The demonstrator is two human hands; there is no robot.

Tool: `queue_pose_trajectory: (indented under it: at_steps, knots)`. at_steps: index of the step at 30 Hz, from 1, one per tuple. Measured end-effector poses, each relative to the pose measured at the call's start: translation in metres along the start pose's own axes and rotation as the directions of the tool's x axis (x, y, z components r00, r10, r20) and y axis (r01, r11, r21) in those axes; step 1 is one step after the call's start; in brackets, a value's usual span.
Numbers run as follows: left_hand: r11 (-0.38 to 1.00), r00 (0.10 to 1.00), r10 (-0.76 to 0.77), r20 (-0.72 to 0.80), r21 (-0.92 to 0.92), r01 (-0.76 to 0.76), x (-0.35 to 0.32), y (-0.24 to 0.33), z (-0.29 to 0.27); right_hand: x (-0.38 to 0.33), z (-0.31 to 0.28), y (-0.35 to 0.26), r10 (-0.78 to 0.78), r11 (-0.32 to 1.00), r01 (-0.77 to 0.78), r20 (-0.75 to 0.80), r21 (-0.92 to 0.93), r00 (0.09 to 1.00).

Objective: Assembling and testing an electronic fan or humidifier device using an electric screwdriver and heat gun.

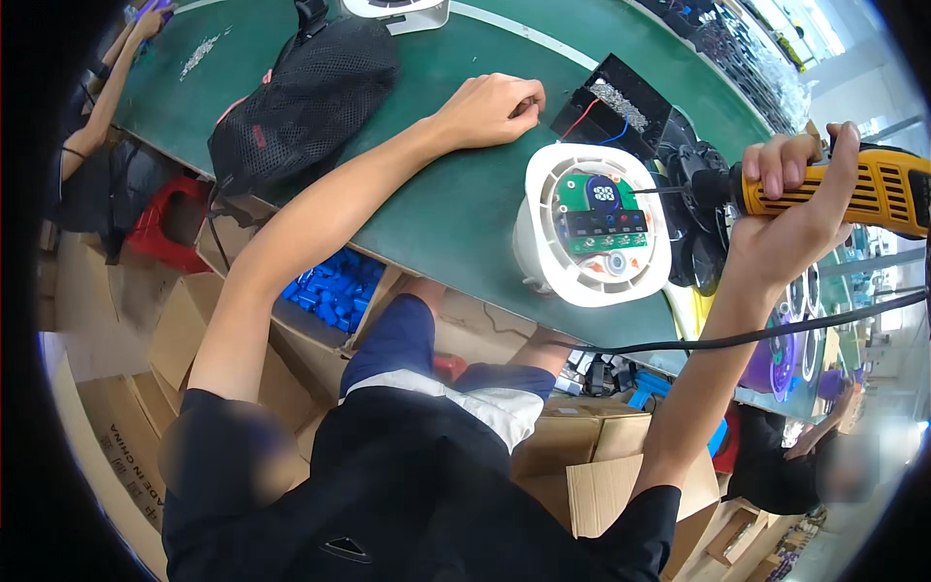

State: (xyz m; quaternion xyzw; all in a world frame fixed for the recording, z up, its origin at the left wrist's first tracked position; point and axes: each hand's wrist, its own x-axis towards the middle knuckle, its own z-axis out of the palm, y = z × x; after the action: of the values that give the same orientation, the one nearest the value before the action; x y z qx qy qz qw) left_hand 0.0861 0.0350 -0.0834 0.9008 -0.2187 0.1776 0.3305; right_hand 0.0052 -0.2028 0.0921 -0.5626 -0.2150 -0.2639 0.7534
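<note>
At the far left edge another person's forearm (pixel 102 97) stretches along the green work table (pixel 456 209), with a scatter of small pale bits (pixel 201 53) lying near it. Below the table's edge sit a red plastic stool (pixel 165 225) and open brown cardboard boxes (pixel 184 330), one of them holding a heap of small blue parts (pixel 333 289). On the table top, a black mesh bag (pixel 305 102) lies slumped just left of the wearer's outstretched left arm. The left hand (pixel 490 109) rests on the green surface with its fingers curled in loosely; whether anything is pinched under them cannot be told. Just right of that hand stands a small black open box (pixel 616 107) with red and blue wires leading to it. Nearer the wearer lies the round white plastic housing (pixel 593 225), face up, with a green circuit board (pixel 599 218) set inside it. The thin bit of a yellow-and-black electric screwdriver (pixel 873 189) reaches in from the right to the housing's upper right side. The right hand (pixel 790 209) is wrapped firmly round the screwdriver's grip, fingers closed over its top. A black cable (pixel 756 337) runs below that wrist across the table edge. At the lower right a further person (pixel 786 466) sits in dark clothing.
</note>
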Motion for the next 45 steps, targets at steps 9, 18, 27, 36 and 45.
queue_pose_trajectory:
  at_steps: [9, 18, 27, 36, 45]
  knots:
    - [0.999, 0.998, 0.025, -0.065, -0.024, -0.027, 0.001, -0.001, 0.004, -0.005, 0.035, 0.015, 0.032, 0.996, -0.046, 0.164, 0.077, 0.986]
    - [1.000, 1.000, 0.008, -0.009, -0.018, -0.009, 0.001, -0.001, 0.004, -0.006, 0.025, 0.001, 0.018, 1.000, -0.019, 0.104, 0.009, 0.994]
    - [0.999, 0.998, -0.039, -0.039, -0.018, 0.039, 0.002, 0.000, 0.004, -0.003, 0.010, -0.009, -0.009, 0.998, 0.014, 0.085, -0.055, 0.996]
    - [0.997, 0.997, -0.068, 0.027, -0.029, 0.069, 0.001, 0.004, 0.000, 0.002, -0.004, -0.006, -0.050, 0.998, 0.049, -0.029, -0.043, 0.998]
    - [0.998, 0.996, 0.002, -0.091, -0.059, -0.007, 0.000, 0.001, 0.005, 0.009, 0.003, 0.009, -0.062, 0.997, 0.062, -0.002, -0.054, 0.998]
